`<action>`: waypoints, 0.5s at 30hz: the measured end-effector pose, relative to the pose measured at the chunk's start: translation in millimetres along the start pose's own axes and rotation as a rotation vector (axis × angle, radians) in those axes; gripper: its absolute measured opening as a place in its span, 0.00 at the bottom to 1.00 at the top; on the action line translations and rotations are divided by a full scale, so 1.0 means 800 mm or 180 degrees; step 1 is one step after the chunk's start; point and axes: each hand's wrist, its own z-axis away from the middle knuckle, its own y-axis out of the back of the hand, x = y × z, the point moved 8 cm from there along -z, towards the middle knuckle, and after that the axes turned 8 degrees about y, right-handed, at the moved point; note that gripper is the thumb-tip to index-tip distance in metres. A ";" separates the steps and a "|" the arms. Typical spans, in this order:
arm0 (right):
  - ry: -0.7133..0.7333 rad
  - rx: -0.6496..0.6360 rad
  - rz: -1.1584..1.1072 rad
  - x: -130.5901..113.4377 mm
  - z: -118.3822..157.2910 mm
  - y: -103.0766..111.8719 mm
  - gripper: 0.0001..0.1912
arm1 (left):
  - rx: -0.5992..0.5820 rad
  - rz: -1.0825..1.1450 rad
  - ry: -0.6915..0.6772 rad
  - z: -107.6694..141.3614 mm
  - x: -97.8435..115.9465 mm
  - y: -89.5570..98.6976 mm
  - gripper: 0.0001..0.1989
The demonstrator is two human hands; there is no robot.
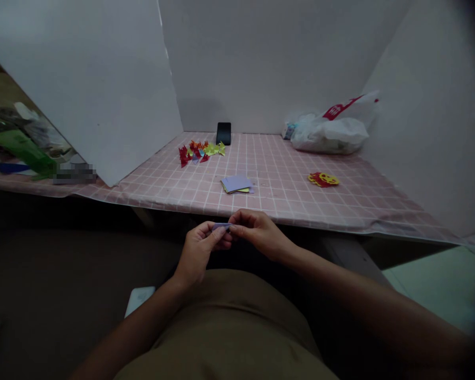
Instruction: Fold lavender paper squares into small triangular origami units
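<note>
Between my two hands, just off the table's front edge, is a small folded piece of purple paper (221,225). My left hand (204,244) pinches it between thumb and fingers. From the other side, my right hand (257,232) closes thumb and forefinger on its right end. The exact shape of the fold is mostly hidden by the fingers. On the table beyond my hands lies a stack of square paper sheets (236,183), purple on top with yellow-green showing beneath. Farther back sits a cluster of small folded paper figures (200,151) in red, orange, yellow and blue.
A pink checked cloth covers the table (277,206). A dark phone (224,133) leans at the back. Red and yellow cut-out shapes (323,180) lie right, before a white plastic bag (330,134). White panels stand left, behind and right. Beyond the left panel is a green item (19,145).
</note>
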 end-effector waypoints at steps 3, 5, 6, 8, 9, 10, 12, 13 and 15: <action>0.0051 -0.0009 -0.0015 -0.001 -0.001 -0.001 0.04 | -0.0082 0.0216 0.0219 -0.001 -0.005 -0.003 0.10; 0.0078 -0.0002 -0.0010 -0.001 -0.002 -0.001 0.04 | -0.0114 0.0334 0.0307 -0.002 -0.008 -0.005 0.10; 0.0092 -0.0004 0.0001 -0.001 -0.002 -0.001 0.04 | -0.0129 0.0389 0.0349 -0.002 -0.010 -0.006 0.10; 0.0125 -0.0001 0.0046 -0.001 -0.002 0.000 0.03 | -0.0162 0.0498 0.0437 -0.002 -0.013 -0.007 0.11; 0.0138 0.0000 0.0072 -0.001 -0.002 0.000 0.03 | -0.0178 0.0547 0.0474 -0.002 -0.015 -0.007 0.11; 0.0149 0.0000 0.0092 -0.001 -0.002 0.001 0.03 | -0.0192 0.0600 0.0505 -0.002 -0.017 -0.008 0.11; 0.0156 -0.0009 0.0101 0.000 -0.002 0.001 0.03 | -0.0231 0.0670 0.0573 -0.002 -0.020 -0.009 0.11; 0.0159 -0.0020 0.0090 0.000 -0.003 0.001 0.03 | -0.0247 0.0710 0.0605 -0.003 -0.022 -0.009 0.11; 0.0158 -0.0051 0.0078 0.001 -0.003 0.000 0.03 | -0.0270 0.0785 0.0660 -0.003 -0.024 -0.010 0.11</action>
